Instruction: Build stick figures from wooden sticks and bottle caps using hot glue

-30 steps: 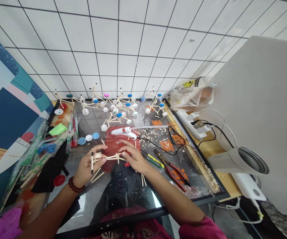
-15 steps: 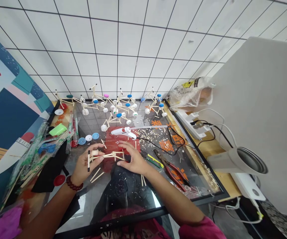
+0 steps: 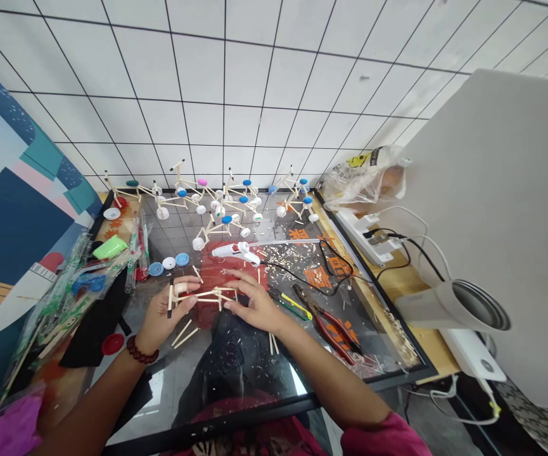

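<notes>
One stick frame [image 3: 217,292] spans between the hands [image 3: 158,311] [image 3: 257,305] above a glass tabletop [image 3: 252,367].

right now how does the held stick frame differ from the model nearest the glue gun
The stick frame is in the left hand; the model stands on the table. The model has a blue disc on top; the frame shows none. The model's right end has a white wheel; the frame's shows bare sticks. Both use pale sticks.

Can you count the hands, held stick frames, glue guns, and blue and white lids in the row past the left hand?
Left hand and right hand: 2
Stick frame: 1
Glue gun: 1
Blue lids: 2
White lid: 1
Total: 7
</notes>
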`<state>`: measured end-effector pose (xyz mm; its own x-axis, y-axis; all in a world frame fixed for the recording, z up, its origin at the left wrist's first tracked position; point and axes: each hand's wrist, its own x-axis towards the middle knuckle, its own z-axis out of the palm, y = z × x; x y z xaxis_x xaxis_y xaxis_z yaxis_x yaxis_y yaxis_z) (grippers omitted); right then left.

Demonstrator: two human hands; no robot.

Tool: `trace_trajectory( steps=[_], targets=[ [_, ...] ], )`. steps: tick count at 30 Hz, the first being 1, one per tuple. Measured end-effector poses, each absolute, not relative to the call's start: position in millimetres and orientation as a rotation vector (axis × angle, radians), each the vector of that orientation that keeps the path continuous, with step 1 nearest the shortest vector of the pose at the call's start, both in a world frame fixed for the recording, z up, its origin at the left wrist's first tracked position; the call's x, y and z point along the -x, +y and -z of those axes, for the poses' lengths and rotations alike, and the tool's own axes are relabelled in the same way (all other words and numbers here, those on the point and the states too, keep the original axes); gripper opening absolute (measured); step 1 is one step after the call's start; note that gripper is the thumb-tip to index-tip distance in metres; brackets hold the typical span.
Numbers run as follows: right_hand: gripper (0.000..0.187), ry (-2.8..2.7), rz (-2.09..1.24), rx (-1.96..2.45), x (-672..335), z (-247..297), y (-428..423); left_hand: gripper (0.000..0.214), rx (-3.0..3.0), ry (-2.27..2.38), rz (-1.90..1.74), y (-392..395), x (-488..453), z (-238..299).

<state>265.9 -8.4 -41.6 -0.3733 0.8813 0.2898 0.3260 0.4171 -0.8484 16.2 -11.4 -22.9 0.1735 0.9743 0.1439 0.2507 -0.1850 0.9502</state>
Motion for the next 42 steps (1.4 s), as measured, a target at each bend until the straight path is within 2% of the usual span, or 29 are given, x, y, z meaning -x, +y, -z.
trace_trajectory(
  steps=[7, 13, 18, 24, 37, 42],
  targets=[
    [0.033, -1.898, -0.919, 1.035, -266.5, 37.7, -9.5, 0.062, -1.577, 1.236, -0.937, -11.2, -11.9, 28.6],
    [0.033, -1.885, -0.924, 1.042, -266.2, 40.1, -9.6, 0.08, -1.494, 1.19, -1.001, -11.2, -17.8, 25.7],
    [0.035, -1.872, -0.92, 1.037, -266.2, 41.8, -10.1, 0.077, -1.455, 1.17, -1.022, -11.7, -20.3, 23.3],
    [0.063, -1.883, -0.922, 1.028, -268.0, 38.1, -10.9, 0.076, -1.464, 1.164, -1.031, -11.1, -20.3, 22.2],
    [0.087, -1.917, -0.93, 1.016, -268.9, 37.9, -9.0, 0.082, -1.6, 1.251, -1.011, -10.4, -16.6, 19.6],
    [0.104, -1.978, -0.981, 1.016, -273.1, 34.4, -7.8, 0.088, -1.597, 1.208, -1.006, -9.8, -11.5, 18.3]
  ],
)
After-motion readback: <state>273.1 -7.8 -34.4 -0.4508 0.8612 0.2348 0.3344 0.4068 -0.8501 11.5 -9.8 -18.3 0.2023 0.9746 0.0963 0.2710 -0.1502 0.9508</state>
